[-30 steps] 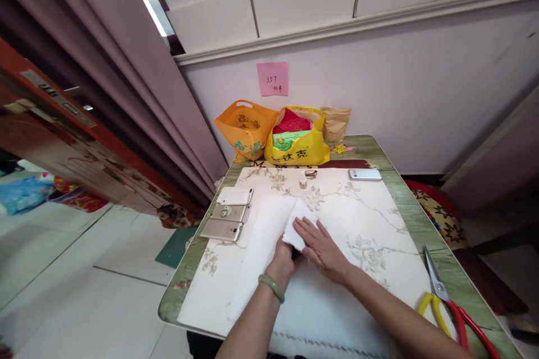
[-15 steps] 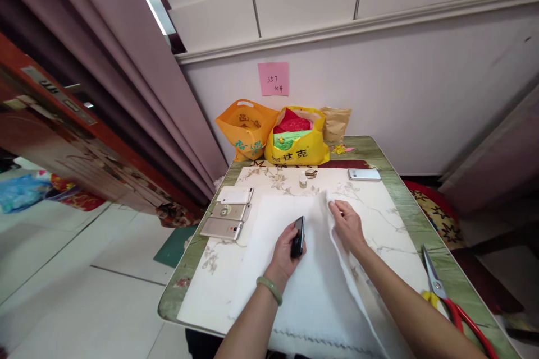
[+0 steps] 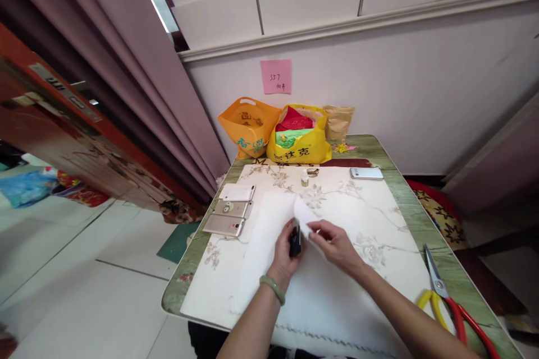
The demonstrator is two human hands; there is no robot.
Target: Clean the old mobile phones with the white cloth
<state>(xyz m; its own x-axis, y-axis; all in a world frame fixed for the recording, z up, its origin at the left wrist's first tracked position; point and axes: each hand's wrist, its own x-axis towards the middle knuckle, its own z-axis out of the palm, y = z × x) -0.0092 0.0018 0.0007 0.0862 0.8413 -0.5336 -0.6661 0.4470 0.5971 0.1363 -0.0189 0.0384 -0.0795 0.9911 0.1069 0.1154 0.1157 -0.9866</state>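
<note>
My left hand (image 3: 285, 251) is closed around a black phone (image 3: 295, 239), held on edge over a white cloth (image 3: 269, 235) spread on the table. A green bangle (image 3: 273, 287) sits on that wrist. My right hand (image 3: 337, 245) pinches a folded corner of the white cloth (image 3: 304, 216) and holds it against the phone. Both hands meet near the middle of the table.
Three phones (image 3: 230, 209) lie in a column at the table's left edge, another phone (image 3: 366, 173) at the back right. Orange and yellow bags (image 3: 300, 140) stand against the wall. Scissors (image 3: 442, 294) with red and yellow handles lie at the right. A floral sheet (image 3: 370, 219) covers the table.
My right hand had pulled the cloth open to the right, baring the phone; now it has brought a cloth corner back left against the phone. My left hand kept hold of the phone.
</note>
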